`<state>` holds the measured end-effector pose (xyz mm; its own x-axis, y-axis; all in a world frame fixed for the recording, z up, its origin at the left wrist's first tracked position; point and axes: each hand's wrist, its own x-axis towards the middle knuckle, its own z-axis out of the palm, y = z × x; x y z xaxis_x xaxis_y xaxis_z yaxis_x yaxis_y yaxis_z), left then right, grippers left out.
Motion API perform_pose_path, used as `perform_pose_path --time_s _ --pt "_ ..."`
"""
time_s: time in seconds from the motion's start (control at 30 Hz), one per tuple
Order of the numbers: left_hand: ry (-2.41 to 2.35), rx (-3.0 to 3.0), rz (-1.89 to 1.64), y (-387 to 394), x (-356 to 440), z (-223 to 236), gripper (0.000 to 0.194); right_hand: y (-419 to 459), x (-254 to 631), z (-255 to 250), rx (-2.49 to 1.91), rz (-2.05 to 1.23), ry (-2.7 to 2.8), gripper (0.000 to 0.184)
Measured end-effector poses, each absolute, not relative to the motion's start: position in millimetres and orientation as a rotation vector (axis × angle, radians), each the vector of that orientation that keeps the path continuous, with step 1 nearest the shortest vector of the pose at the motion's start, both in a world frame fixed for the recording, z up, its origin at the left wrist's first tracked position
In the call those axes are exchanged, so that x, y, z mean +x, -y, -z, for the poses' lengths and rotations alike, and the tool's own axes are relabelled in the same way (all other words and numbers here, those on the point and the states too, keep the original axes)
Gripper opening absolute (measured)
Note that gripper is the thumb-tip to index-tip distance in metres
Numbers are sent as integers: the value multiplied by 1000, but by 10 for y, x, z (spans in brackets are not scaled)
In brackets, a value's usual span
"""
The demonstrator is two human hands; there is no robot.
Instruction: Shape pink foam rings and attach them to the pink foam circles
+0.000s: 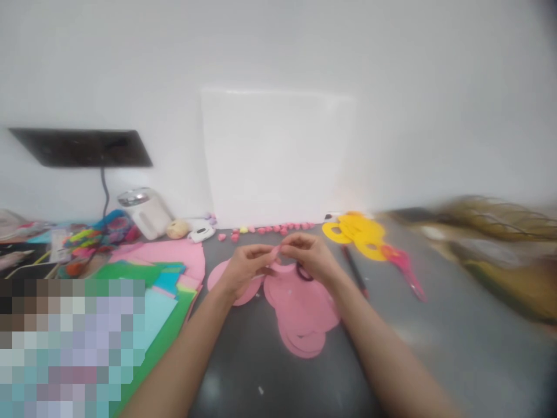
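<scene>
Both my hands meet over the dark grey table [435, 348]. My left hand [245, 268] and my right hand [311, 255] pinch a small pink paper strip [275, 251] between their fingertips, fingers closed on it. Beneath them lie several pink paper circles [302, 313], overlapping on the table. A dark ring-shaped thing [303, 273] shows just under my right hand; I cannot make out what it is.
Coloured paper sheets [161, 290] are stacked at the left. Yellow paper cut-outs [359, 232] and pink-handled scissors [407, 270] lie at the right, a dark pen [355, 273] beside them. A white board [278, 157] leans on the wall, small pink pieces [278, 228] along its foot.
</scene>
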<state>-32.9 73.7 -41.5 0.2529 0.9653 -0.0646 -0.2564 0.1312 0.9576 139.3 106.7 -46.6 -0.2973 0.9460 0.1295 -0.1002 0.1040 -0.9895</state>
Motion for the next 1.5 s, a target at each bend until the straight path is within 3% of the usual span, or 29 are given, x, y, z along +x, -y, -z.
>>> perform_pose_path --time_s 1.5 --pt "-928 1040 -1057 -755 -358 408 18 -1104 1372 467 -854 -1341 1405 20"
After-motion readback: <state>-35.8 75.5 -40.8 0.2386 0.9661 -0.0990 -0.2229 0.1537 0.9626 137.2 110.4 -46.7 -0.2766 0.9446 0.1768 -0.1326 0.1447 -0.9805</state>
